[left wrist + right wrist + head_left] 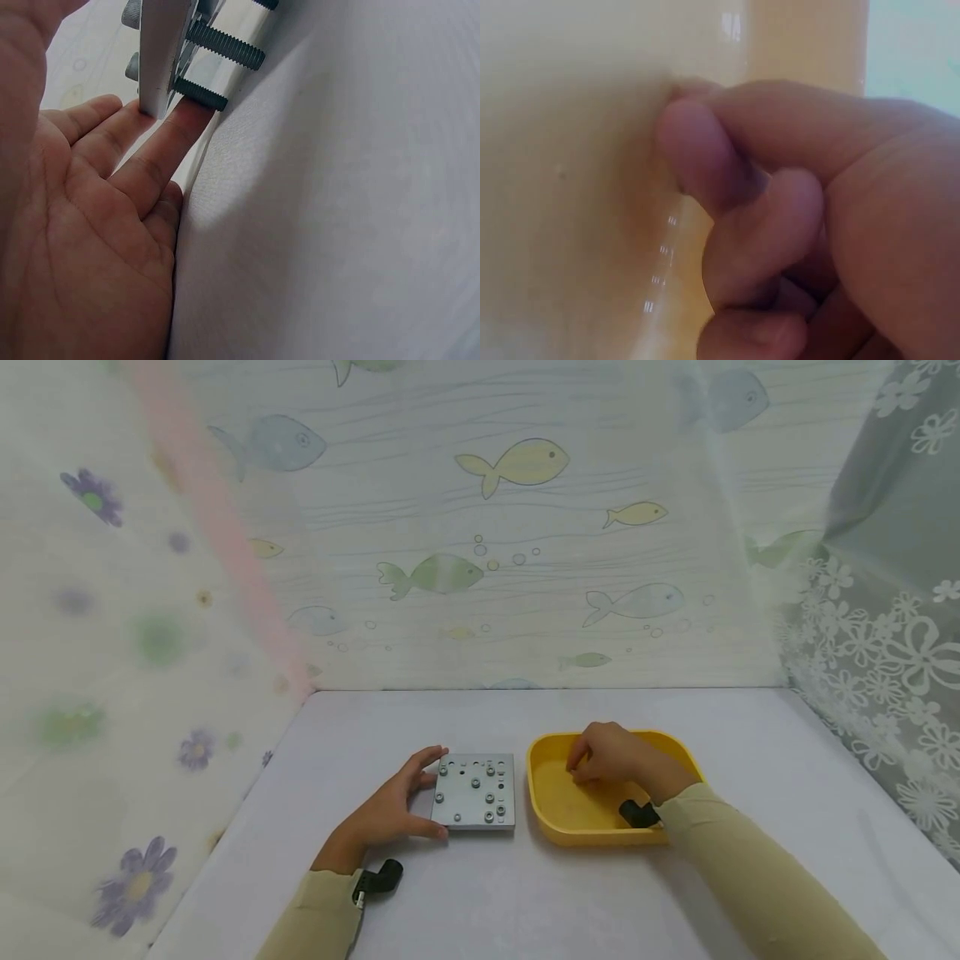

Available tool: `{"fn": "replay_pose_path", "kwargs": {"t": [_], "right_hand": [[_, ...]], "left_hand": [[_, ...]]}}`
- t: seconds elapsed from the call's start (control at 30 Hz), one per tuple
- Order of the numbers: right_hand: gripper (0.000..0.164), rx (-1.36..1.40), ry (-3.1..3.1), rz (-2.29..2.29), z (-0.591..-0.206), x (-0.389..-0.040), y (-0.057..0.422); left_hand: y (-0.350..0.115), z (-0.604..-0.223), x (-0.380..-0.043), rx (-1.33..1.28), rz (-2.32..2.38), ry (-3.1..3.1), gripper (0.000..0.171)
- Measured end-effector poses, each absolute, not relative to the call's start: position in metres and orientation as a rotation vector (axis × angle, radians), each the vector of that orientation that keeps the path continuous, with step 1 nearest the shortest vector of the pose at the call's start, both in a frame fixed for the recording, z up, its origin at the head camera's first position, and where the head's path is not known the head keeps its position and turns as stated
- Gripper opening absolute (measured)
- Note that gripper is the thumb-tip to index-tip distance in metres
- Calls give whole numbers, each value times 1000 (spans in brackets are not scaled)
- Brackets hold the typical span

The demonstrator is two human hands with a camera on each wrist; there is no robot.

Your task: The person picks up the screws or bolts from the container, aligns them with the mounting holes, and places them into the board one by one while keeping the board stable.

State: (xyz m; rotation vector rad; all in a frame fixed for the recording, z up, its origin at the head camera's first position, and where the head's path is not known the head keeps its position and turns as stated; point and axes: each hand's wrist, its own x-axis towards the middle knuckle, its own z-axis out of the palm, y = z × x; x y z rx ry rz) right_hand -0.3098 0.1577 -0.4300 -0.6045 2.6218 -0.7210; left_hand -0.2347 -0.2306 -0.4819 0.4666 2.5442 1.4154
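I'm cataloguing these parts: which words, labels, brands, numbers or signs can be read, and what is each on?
No text can be read.
Silver, square metal plate: tiny marks beside some holes, too small to read.
Yellow, round-cornered plastic tray: small pale marks, perhaps reflections, too blurred to read.

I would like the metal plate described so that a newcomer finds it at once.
On the white table, find the yellow tray. Left of it, touched by the left hand, sits a squarish silver plate, dotted, unlike the tray, with screw heads.
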Motion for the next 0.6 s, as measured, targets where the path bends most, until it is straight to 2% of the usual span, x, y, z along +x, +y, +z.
{"fn": "replay_pose_path", "kwargs": {"t": [0.6], "right_hand": [[5,-603,2750,-603,-426,-309,155]], "left_hand": [[-228,-482,-234,465,1426,2544,123]]}}
